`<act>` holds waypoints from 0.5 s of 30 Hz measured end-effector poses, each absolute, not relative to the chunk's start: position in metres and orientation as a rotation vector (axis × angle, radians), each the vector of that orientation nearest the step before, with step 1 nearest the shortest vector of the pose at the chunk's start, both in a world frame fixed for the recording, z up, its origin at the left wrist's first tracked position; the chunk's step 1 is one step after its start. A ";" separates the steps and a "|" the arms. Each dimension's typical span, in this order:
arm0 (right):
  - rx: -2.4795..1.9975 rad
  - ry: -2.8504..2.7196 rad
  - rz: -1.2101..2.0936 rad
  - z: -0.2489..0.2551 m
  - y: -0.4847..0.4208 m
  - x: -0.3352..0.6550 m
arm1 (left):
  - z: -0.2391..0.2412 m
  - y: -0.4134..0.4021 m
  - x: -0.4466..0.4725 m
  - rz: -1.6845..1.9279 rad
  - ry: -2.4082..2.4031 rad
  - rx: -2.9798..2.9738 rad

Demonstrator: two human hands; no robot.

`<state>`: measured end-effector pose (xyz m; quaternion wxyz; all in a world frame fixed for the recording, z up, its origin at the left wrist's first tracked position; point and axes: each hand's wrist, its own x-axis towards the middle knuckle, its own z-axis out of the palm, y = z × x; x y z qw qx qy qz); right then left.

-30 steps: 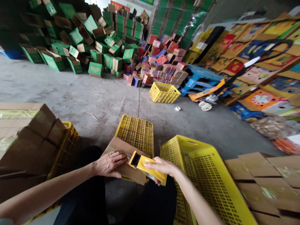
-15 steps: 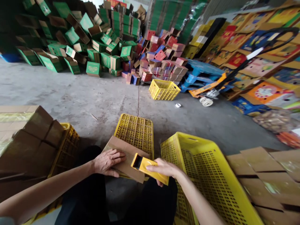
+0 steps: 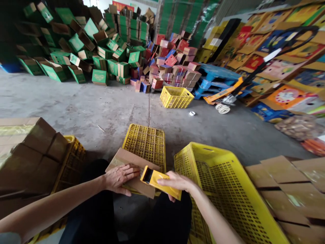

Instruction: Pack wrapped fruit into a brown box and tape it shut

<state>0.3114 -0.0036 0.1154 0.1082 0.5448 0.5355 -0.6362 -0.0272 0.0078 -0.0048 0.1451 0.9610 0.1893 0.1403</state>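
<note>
A small cardboard box [image 3: 138, 160] lies at a slant on an upturned yellow crate [image 3: 145, 140] in front of my knees. My left hand [image 3: 123, 177] rests flat on the box's top, fingers stretched out and pointing right. My right hand [image 3: 175, 184] is wrapped round a yellow tool that looks like a tape dispenser [image 3: 158, 179]. The tool's dark, open end points left, over the right part of the box and close to my left fingertips. I cannot tell whether it touches the cardboard.
A large yellow basket [image 3: 215, 150] stands at my right, beside stacked cardboard boxes [image 3: 281, 173]. More taped boxes [image 3: 33, 159] sit on a crate at my left. Farther off are a yellow crate [image 3: 176, 98], a white roll [image 3: 192, 113], a pallet jack [image 3: 228, 95] and heaped green boxes [image 3: 100, 77].
My left hand has slid slightly along the box, its fingertips now closer to the tool. The right hand keeps its grip with little movement. The whole view has shifted slightly.
</note>
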 end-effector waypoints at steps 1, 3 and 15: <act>1.599 1.578 -1.861 0.117 -0.004 0.314 | -0.006 0.009 -0.027 0.394 0.552 2.767; 1.594 1.578 -1.852 0.120 -0.007 0.321 | -0.007 0.010 -0.026 0.364 0.561 2.763; 1.740 1.521 -1.816 0.124 -0.023 0.340 | -0.009 0.005 -0.022 0.346 0.562 2.824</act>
